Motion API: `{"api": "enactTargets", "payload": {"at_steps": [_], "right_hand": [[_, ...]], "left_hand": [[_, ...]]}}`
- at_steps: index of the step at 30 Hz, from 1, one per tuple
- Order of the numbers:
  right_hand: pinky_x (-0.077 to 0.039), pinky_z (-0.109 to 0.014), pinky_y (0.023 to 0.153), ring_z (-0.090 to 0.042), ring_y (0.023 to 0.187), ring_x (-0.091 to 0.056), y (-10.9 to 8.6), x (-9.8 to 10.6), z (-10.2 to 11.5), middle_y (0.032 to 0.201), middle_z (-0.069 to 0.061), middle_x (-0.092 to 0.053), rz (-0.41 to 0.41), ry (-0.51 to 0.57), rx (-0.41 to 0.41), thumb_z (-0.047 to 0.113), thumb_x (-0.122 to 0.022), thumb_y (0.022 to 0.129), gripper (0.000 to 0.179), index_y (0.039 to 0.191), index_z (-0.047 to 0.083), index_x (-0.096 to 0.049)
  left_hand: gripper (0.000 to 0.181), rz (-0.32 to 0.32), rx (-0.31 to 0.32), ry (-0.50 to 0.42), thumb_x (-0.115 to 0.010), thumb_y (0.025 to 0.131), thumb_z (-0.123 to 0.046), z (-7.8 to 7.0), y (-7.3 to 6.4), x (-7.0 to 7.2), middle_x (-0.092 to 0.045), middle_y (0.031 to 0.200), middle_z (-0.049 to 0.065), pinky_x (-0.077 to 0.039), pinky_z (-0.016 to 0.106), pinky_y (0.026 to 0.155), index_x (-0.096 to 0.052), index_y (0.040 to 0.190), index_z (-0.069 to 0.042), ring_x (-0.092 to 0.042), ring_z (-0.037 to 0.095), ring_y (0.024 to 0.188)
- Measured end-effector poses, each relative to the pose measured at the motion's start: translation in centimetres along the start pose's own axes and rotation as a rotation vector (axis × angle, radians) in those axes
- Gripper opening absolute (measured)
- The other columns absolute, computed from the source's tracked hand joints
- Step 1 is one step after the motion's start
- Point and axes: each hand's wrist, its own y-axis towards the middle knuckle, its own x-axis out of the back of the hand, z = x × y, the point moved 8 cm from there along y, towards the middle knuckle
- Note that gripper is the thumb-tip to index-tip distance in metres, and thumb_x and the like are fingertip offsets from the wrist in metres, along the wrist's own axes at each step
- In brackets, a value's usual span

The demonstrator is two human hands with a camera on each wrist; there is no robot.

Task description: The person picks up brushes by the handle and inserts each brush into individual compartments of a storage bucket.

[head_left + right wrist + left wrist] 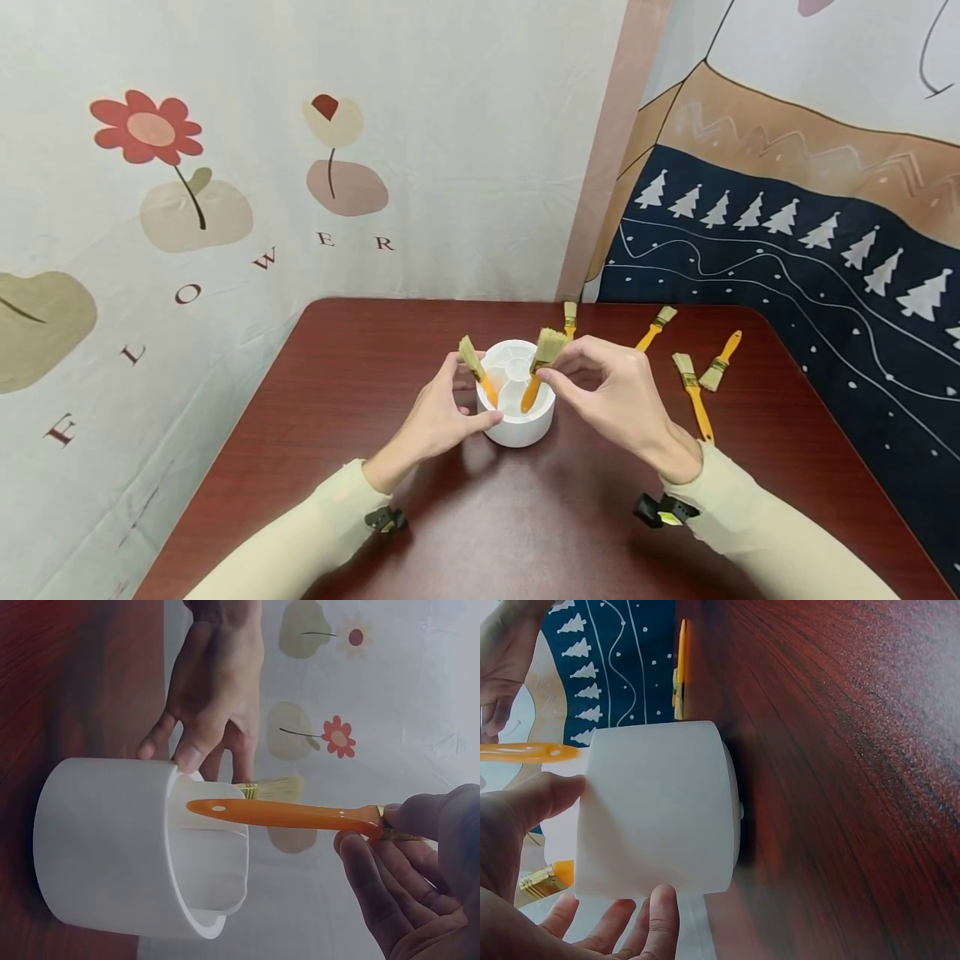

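A white round holder (pixel 517 432) with inner dividers stands upright on the table. My left hand (pixel 441 410) holds it by its left side, thumb at the rim and fingers around the wall. One paintbrush (pixel 486 385) with a yellow handle leans in its left compartment, bristles up. Over the front compartment, my right hand (pixel 618 396) pinches a second paintbrush (pixel 285 815) near its metal ferrule. That brush's bristles point up, and its handle end reaches down at the holder's opening. In the left wrist view the holder's wall (pixel 656 810) hides its inside.
Several more yellow-handled paintbrushes lie on the dark red table (pixel 337 375): one brush (pixel 570 317) at the back edge, another brush (pixel 657 327) behind my right hand, and two to the right, a brush (pixel 693 396) and a brush (pixel 722 360). Printed cloths hang behind the table.
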Motion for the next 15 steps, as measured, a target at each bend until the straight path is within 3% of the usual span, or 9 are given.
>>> {"api": "enactTargets", "payload": {"at_steps": [15], "right_hand": [[-0.072, -0.027, 0.08, -0.009, 0.085, -0.085, -0.1, -2.0, -0.4, 0.101, 0.004, -0.089, 0.049, 0.002, 0.004, 0.001, -0.098, 0.092, 0.026, 0.109, 0.015, -0.084]], "left_hand": [[0.088, 0.006, 0.007, -0.006, -0.102, 0.089, -0.02, 0.1, -0.1, 0.0, -0.074, 0.149, 0.013, -0.071, 0.055, 0.101, -0.053, 0.162, -0.022, -0.079, 0.035, 0.134]]}}
